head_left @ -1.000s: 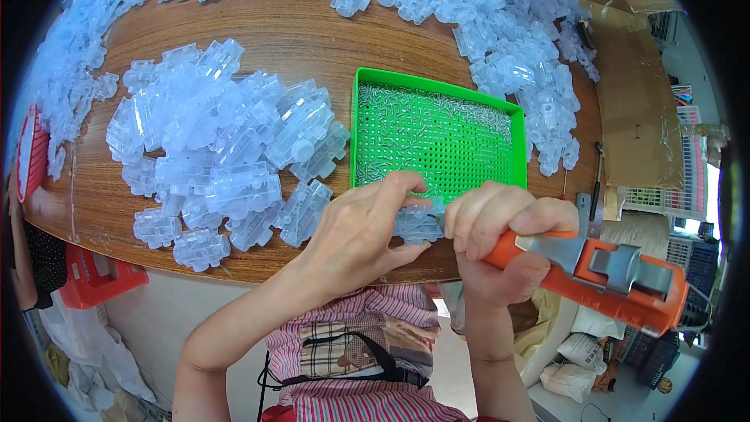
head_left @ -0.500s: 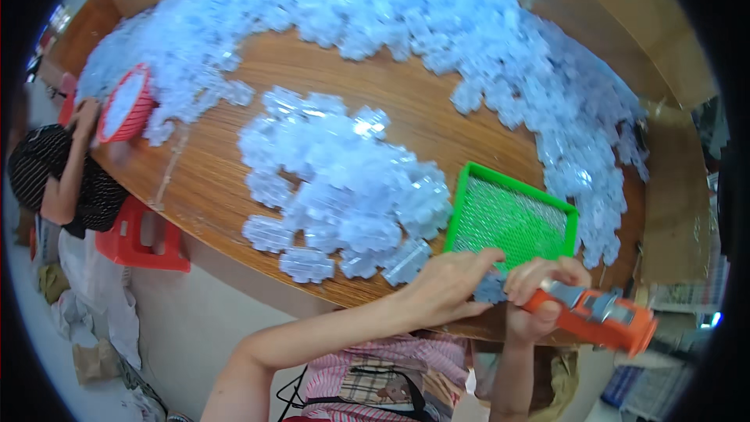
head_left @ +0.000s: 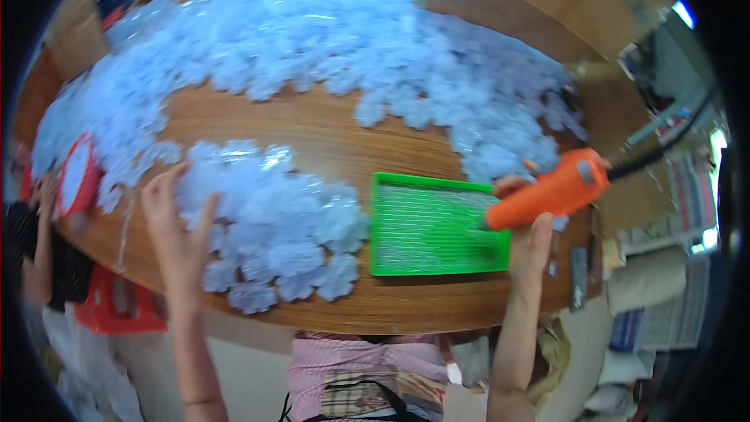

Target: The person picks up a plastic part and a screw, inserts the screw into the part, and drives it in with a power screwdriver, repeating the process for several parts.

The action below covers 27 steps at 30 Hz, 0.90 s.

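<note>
Picking seems in hand — a pinch is called for from the wide-splayed, seemingly empty left grip (head_left: 178, 236) at the translucent plastic casings (head_left: 283, 219) near the front edge of the wooden counter (head_left: 312, 131) — the orange cylindrical tool (head_left: 551, 191) being clasped in the right grip (head_left: 534, 244).

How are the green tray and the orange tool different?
The tray is green; the tool is orange. The tray is wide and rectangular; the tool is long and narrow. The tray lies on the table; the tool slants in the right hand. Both are brightly coloured.
</note>
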{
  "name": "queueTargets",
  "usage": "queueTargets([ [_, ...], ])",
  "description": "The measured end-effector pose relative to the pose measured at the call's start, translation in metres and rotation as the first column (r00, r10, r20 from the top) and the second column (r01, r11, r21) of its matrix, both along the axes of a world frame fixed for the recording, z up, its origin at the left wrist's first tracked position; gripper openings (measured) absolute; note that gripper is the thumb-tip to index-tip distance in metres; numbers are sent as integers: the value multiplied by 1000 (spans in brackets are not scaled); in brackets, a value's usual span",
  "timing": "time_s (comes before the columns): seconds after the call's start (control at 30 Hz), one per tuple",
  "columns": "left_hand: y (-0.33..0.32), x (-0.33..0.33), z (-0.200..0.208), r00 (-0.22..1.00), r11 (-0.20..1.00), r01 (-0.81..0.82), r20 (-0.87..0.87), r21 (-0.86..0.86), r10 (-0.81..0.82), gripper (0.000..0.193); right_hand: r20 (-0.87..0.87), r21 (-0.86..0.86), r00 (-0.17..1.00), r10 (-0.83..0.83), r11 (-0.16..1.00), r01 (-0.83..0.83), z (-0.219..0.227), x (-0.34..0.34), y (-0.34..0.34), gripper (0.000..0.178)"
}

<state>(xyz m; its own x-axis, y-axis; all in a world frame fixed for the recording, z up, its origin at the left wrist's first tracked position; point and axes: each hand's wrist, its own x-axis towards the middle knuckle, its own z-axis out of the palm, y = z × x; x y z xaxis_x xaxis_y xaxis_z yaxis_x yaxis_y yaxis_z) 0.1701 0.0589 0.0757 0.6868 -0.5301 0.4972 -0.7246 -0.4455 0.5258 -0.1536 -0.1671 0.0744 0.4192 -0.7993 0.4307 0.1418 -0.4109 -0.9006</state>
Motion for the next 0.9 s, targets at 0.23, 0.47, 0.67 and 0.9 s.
queueTargets([
  [0.23,16,27,-25,982,969,186,6,161,-189,49,-366,62,921,-134,984,168,-8,-27,-73,45],
  [0.47,5,-5,2,957,959,283,64,0,-283,44,-624,-577,612,-486,815,59,-40,29,-133,34],
  [0.67,-22,-44,19,879,875,476,90,-89,-469,43,-546,-705,465,-697,682,194,-62,48,-151,28],
  [0.9,-56,-73,22,698,693,714,22,-104,-716,51,-477,-498,611,-632,767,404,-31,5,-133,24],
])
